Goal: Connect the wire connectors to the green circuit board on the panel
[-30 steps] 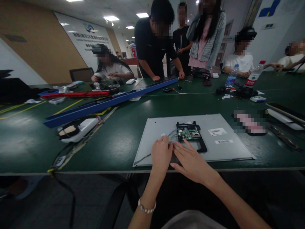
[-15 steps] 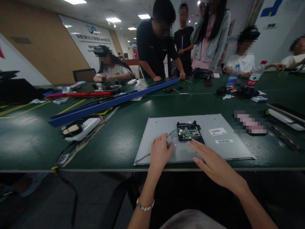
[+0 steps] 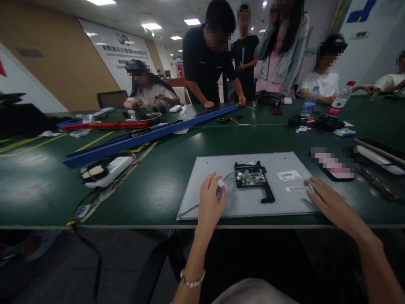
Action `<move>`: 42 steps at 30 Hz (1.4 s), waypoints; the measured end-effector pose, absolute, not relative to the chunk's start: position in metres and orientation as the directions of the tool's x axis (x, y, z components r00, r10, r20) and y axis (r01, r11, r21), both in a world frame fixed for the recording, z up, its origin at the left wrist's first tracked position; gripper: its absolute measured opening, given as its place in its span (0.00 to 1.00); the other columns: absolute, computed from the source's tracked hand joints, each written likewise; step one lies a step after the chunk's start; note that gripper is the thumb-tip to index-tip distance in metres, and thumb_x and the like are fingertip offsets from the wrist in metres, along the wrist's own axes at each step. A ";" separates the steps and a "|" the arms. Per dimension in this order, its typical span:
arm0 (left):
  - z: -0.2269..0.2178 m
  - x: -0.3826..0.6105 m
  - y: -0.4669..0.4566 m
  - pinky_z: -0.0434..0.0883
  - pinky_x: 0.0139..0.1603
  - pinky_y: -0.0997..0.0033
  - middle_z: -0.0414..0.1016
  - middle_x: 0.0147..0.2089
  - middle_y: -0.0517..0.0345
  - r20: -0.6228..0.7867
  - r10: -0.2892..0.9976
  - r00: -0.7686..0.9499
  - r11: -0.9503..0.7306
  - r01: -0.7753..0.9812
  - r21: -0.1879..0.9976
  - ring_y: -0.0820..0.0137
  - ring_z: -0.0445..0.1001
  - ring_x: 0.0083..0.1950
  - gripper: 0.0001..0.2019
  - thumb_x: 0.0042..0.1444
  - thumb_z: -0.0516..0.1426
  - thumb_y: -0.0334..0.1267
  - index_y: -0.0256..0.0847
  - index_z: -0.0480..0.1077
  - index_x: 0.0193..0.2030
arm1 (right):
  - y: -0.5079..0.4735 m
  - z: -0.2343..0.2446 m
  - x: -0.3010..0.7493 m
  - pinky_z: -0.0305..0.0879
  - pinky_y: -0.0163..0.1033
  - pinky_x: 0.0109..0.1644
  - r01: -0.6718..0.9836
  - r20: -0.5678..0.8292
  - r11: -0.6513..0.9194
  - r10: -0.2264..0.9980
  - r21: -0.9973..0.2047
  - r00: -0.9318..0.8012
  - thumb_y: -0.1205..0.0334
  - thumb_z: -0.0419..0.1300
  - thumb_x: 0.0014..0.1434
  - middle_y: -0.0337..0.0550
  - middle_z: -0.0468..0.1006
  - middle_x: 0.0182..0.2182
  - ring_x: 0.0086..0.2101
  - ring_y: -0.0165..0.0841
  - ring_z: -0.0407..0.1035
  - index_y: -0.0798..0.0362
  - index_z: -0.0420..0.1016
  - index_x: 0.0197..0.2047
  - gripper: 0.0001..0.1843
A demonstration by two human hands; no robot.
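Observation:
A flat grey display panel point(image 3: 294, 160) lies before me at the table's edge. On it sits a green circuit board point(image 3: 252, 177) in a black plastic bracket point(image 3: 269, 195). Grey cables point(image 3: 228, 179) run from the board's left side to my left hand point(image 3: 210, 200). That hand is closed around a small whitish cable piece point(image 3: 220, 183), whose exact kind is unclear, and a thin cable trails out at the panel's lower left. My right hand point(image 3: 335, 207) is at the panel's right edge, beside a barcode label point(image 3: 296, 189), with fingers stretched out and nothing visible in them.
A pink-and-black item point(image 3: 333, 164) lies right of the panel, near a white device point(image 3: 379, 159). A long blue rail point(image 3: 152, 134) crosses the table's left half, behind a white gadget point(image 3: 109, 171). Two bottles point(image 3: 310, 102) stand far right. Several people are across the table.
My right hand has moved right, from beside the circuit board to the panel's right edge, uncovering the bracket's lower arm. My left hand stays closed on the cable piece, slightly shifted.

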State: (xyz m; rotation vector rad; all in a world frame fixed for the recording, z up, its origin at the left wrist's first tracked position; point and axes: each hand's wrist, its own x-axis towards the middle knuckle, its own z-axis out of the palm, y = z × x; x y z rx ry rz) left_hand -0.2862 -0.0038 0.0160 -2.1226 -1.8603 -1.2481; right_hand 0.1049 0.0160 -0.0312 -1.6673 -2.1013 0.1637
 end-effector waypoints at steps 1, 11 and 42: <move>0.017 -0.286 -0.005 0.63 0.64 0.53 0.67 0.60 0.45 0.599 0.799 -0.058 -0.284 0.842 0.460 0.60 0.65 0.63 0.12 0.61 0.51 0.32 0.40 0.68 0.51 | 0.016 -0.035 0.103 0.54 0.58 0.65 0.907 0.276 0.269 0.944 -0.323 -0.182 0.43 0.41 0.66 0.50 0.62 0.64 0.63 0.46 0.54 0.52 0.62 0.64 0.32; 0.031 -0.283 -0.020 0.60 0.64 0.51 0.69 0.57 0.46 0.837 0.482 -0.258 -0.308 0.845 0.437 0.61 0.63 0.64 0.10 0.63 0.51 0.33 0.40 0.69 0.49 | 0.019 -0.036 0.080 0.55 0.57 0.64 0.906 0.284 0.367 0.910 -0.213 -0.302 0.51 0.39 0.68 0.47 0.56 0.67 0.65 0.45 0.49 0.51 0.57 0.68 0.29; 0.032 -0.282 -0.022 0.65 0.62 0.54 0.69 0.56 0.46 0.753 0.609 -0.250 -0.257 0.835 0.486 0.62 0.66 0.61 0.08 0.63 0.50 0.32 0.39 0.70 0.43 | 0.035 0.023 -0.134 0.39 0.68 0.63 0.737 0.015 0.596 0.781 -0.318 -0.625 0.36 0.44 0.63 0.57 0.45 0.69 0.65 0.66 0.36 0.47 0.52 0.70 0.38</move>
